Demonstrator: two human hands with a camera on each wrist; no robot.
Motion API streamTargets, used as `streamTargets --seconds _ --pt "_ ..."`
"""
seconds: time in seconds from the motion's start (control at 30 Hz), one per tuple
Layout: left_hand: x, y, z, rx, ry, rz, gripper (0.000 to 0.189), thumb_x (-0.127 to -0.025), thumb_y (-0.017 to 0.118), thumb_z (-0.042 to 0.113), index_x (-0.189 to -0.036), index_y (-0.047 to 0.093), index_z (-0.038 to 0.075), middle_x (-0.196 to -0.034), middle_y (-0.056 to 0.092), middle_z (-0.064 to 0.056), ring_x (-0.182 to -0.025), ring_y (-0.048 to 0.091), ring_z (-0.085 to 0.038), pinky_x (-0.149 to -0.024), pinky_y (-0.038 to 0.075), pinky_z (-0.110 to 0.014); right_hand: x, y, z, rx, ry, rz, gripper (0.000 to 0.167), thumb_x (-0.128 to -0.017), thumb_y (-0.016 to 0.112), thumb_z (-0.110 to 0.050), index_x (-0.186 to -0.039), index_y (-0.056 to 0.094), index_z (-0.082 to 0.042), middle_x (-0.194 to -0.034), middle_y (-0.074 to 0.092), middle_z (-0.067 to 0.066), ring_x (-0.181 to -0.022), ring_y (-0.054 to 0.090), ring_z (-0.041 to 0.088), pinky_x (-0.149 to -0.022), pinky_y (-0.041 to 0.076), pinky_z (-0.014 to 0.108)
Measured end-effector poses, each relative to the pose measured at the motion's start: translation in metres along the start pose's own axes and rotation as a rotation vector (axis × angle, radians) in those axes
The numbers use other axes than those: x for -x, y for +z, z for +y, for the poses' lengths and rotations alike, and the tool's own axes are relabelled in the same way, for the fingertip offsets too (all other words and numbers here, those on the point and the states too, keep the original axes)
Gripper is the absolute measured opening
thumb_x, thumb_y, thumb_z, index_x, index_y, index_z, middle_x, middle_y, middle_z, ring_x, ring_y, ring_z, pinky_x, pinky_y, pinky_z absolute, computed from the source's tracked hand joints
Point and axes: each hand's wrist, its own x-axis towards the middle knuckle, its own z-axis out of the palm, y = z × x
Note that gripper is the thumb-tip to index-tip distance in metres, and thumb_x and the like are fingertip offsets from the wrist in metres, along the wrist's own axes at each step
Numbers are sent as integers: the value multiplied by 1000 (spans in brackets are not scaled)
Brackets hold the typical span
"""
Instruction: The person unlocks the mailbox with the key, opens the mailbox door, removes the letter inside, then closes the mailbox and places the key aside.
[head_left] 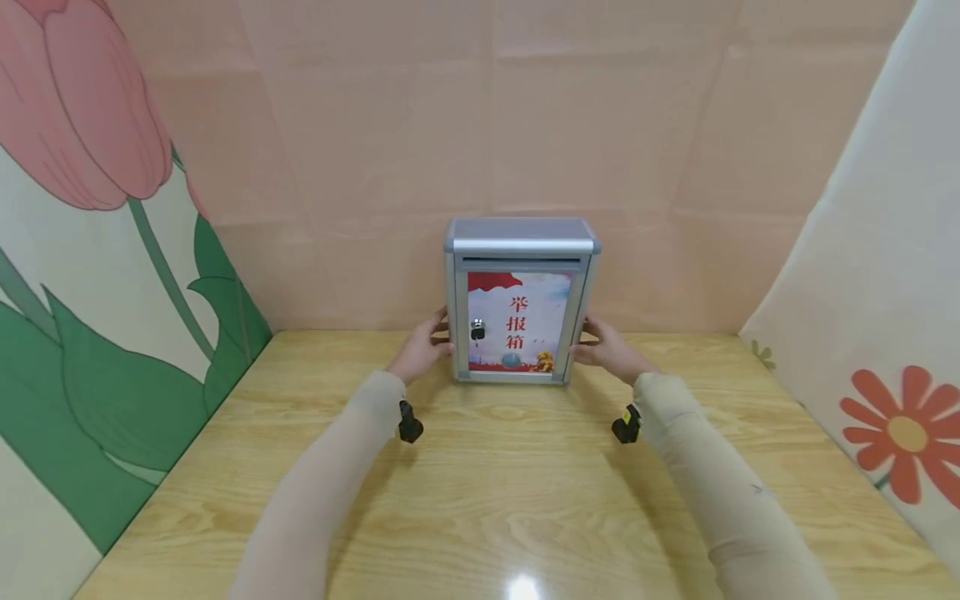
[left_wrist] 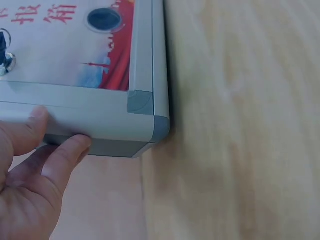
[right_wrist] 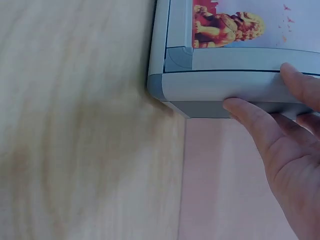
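A grey metal report box (head_left: 517,321) with a slot under its lid and red Chinese lettering stands upright on the table near the back wall. My left hand (head_left: 422,350) holds its left side, thumb at the front edge and fingers on the side panel (left_wrist: 110,146). My right hand (head_left: 609,350) holds the opposite side the same way, thumb at the front frame and fingers against the side panel (right_wrist: 202,109). At the left of the front door is a lock (head_left: 477,329) with a key and a dark tag hanging from it. The box's back is hidden.
The wood-grain table (head_left: 510,483) stretches from the box toward me. Close behind the box is a pink-beige wall covering (head_left: 360,167). Flower-printed panels flank the table, a tulip panel (head_left: 97,108) at left and a red-flower panel (head_left: 847,292) at right.
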Motion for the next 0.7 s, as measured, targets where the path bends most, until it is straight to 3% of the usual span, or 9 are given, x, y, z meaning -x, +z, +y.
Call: streamTargets --seconds 0.17,0.4,0.7 --pt "-7 -2 6 32 9 6 77 -93 56 -7 -155 17 15 -146 39 -27 -125 49 -45 -98 48 -49 -7 -1 -6 -51 1 29 80 -93 56 5 -155 8 -8 -150 23 31 -132 36 51 -102 44 47" --pt "-8 -4 -4 8 -23 7 76 -92 57 -8 -155 18 10 -146 41 -27 -129 47 -41 -96 51 -44 -11 6 -5 -45 34 7 84 -93 55 6 -156 3 -11 -153 22 31 -130 40 47 -103 43 47" --pt "-4 -6 -8 21 -53 3 76 -93 56 -5 -155 18 16 -149 38 -23 -129 47 -41 -99 48 -45 -12 9 -2 -71 45 22 83 -92 56 7 -156 6 -11 -152 22 30 -127 43 44 -104 42 49"
